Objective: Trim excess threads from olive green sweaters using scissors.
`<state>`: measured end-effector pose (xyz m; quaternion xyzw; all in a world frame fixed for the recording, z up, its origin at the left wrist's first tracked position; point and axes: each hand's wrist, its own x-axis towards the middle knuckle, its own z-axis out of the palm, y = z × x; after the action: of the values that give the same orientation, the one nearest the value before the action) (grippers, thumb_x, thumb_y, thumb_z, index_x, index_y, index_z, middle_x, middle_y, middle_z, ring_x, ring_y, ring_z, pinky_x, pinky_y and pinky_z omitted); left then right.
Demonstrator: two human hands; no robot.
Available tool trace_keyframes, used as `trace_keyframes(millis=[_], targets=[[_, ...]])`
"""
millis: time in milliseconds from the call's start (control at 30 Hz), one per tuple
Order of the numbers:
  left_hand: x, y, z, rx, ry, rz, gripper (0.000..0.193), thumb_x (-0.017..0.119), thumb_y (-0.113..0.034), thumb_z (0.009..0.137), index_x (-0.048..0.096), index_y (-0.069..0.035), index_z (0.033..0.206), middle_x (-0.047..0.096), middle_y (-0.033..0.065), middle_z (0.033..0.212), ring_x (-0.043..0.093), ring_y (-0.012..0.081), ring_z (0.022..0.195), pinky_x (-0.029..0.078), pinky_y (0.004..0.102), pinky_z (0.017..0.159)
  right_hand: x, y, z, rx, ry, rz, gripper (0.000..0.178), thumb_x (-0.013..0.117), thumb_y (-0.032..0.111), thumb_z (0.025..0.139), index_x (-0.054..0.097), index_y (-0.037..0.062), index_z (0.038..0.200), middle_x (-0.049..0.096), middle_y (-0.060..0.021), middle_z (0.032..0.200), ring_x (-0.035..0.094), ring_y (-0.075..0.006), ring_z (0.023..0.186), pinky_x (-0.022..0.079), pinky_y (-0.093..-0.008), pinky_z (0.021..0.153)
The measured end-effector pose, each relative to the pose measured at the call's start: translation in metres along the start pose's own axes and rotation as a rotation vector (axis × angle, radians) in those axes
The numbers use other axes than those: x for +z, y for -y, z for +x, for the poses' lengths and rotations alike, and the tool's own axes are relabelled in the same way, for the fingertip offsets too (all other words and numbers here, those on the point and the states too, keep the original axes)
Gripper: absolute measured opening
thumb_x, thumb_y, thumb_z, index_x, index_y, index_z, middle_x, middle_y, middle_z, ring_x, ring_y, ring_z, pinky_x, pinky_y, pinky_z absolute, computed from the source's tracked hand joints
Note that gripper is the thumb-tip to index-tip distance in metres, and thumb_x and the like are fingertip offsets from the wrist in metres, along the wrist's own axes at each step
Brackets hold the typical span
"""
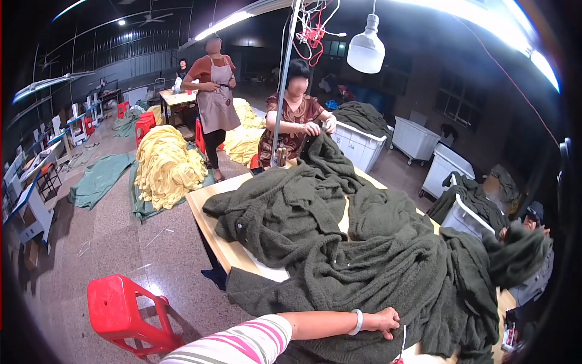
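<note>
My left hand (383, 322), a pale bangle at its wrist, reaches in from the lower edge. Its fingers are curled together against the near part of a heap of dark green knit garments (388, 273); what they grip, if anything, is hidden. Just beside it stands a thin white stick-like thing with a red end (401, 349), too small to name. My right hand does not show. The heap covers most of a light wooden table (209, 200), with small shiny buttons on some pieces.
Across the table a person (294, 115) holds up a dark green piece with both hands. Another person (535, 236) handles cloth at the right. A red stool (115, 303) stands at lower left. White bins (357, 145), yellow cloth piles (167, 170) and a hanging bulb (367, 51) lie beyond.
</note>
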<state>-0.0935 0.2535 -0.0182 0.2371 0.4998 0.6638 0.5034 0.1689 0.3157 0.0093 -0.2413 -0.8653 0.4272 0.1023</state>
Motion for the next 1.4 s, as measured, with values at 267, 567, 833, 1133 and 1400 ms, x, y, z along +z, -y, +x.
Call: trace_keyframes(millis=[267,567,833,1133,1400], targets=[[0.001,0.008,0.000,0.040,-0.055,-0.030,0.023,0.059,-0.012,0.092,0.048,0.005,0.102,0.056,0.0080,0.072,0.068,0.0223,0.056,0.056,0.0301,0.046,0.003,0.003,0.000,0.040,0.002,-0.043,0.032,0.059,0.010,0.094,0.053,-0.0001,0.124,0.060,-0.0046,0.090,0.058,-0.0116,0.070,0.052,-0.0250,0.058],[0.006,0.011,-0.018,0.072,-0.032,-0.040,0.026,0.063,-0.021,0.093,0.048,0.001,0.090,0.057,0.0075,0.070,0.068,0.0211,0.055,0.056,0.0291,0.046,0.004,0.008,-0.010,0.000,-0.004,-0.055,0.032,0.056,0.017,0.097,0.052,0.0000,0.125,0.063,-0.0064,0.095,0.061,-0.0129,0.074,0.054,-0.0251,0.060],[-0.012,-0.066,-0.077,0.339,-0.133,-0.071,0.029,0.067,-0.024,0.090,0.054,-0.006,0.072,0.059,0.0057,0.063,0.068,0.0202,0.057,0.054,0.0318,0.045,0.000,0.036,-0.029,0.002,-0.114,-0.051,0.035,0.064,0.015,0.092,0.056,-0.0015,0.122,0.063,-0.0052,0.089,0.058,-0.0111,0.070,0.051,-0.0254,0.061],[-0.214,-0.083,-0.210,0.380,-0.965,1.263,0.055,0.082,-0.040,0.072,0.058,-0.001,0.102,0.058,0.0106,0.081,0.058,0.0247,0.076,0.049,0.0359,0.071,0.006,0.072,-0.034,0.076,-0.189,-0.100,0.033,0.070,0.020,0.084,0.063,0.0062,0.113,0.068,-0.0198,0.080,0.068,-0.0379,0.077,0.053,-0.0438,0.071],[-0.221,-0.061,-0.196,0.392,-0.749,0.457,0.051,0.079,-0.008,0.072,0.057,0.004,0.117,0.067,0.0091,0.095,0.063,0.0129,0.084,0.052,0.0257,0.075,0.019,0.123,-0.022,0.059,-0.040,-0.295,0.029,0.069,0.023,0.085,0.063,0.0066,0.108,0.069,-0.0174,0.088,0.066,-0.0385,0.087,0.052,-0.0431,0.077]])
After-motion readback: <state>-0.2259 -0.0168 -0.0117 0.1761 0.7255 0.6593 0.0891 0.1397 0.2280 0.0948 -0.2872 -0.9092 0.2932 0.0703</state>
